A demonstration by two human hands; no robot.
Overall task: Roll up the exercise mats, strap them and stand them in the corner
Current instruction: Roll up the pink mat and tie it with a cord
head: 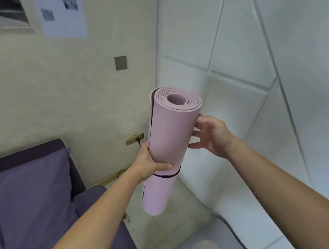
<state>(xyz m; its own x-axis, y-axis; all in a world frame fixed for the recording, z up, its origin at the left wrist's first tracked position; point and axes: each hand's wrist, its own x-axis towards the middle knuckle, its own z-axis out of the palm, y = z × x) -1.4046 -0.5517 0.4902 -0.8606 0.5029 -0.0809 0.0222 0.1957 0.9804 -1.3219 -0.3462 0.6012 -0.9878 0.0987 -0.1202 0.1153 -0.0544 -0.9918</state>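
Corner between beige wall and padded panels — rolled mat in hand, not yet stood

Beige wall at 11 o'clock carries a switch plate (120,62) and, lower, a wall socket (134,139) with a plug in it. White padded panels (233,61) fill 1 to 3 o'clock. Purple bedding (28,192) lies at 8 o'clock.

Pink mat (172,139) at centre: rolled, upright with a slight tilt, held in the air, open spiral end towards the camera. A dark strap (167,175) rings it below the middle. No second mat in view.

Left hand (151,164) grips the roll from 9 o'clock, thumb across the front just above the strap, the other fingers hidden behind. Right hand (211,136) sits at 3 o'clock against the upper flank, fingers curled to the roll, thumb near the top edge. How firmly it bears I cannot tell.

Judgement: rolling and strapping look done; the step in hand is the standing. To do it well, lower the bottom end flat onto the floor patch (166,221) at 6 o'clock, close into the angle of the two walls. Lean the top lightly against both. Keep clear of the plug and its cord. Let go with the upper hand last, once the roll stands steady.
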